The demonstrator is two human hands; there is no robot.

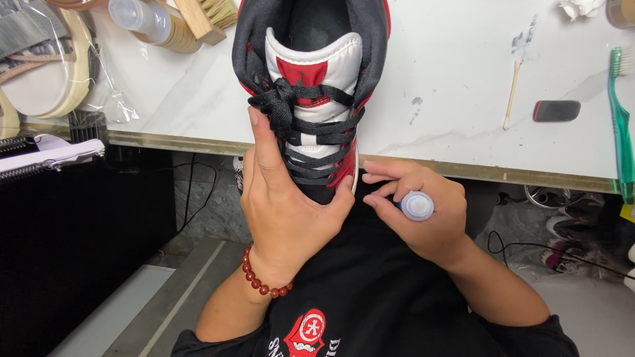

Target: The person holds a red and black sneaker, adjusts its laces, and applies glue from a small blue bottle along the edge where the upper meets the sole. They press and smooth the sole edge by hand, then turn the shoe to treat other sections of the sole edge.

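- The shoe (311,79), a red, white and black high-top with black laces, lies half on the counter (450,73) and half over its edge, toe toward the person.
- The left hand (281,198) grips the shoe over the laces: its fingers (263,142) lie pressed together along the lacing, thumb on the far side of the toe.
- The right hand (423,211) is closed round a pen (417,205) with a pale round end, fingers pinching it, tip hidden just beside the shoe's right side by the sole.
- Judging from this, touch-up of the sole edge looks to be under way; how much is done cannot be told, since the worked spot is hidden.
- The laces are tied, and the upper shows no obvious dirt.
- A swab (511,92), an eraser (556,110), a toothbrush (620,112) and a brush (208,16) lie apart on the counter, unheld.
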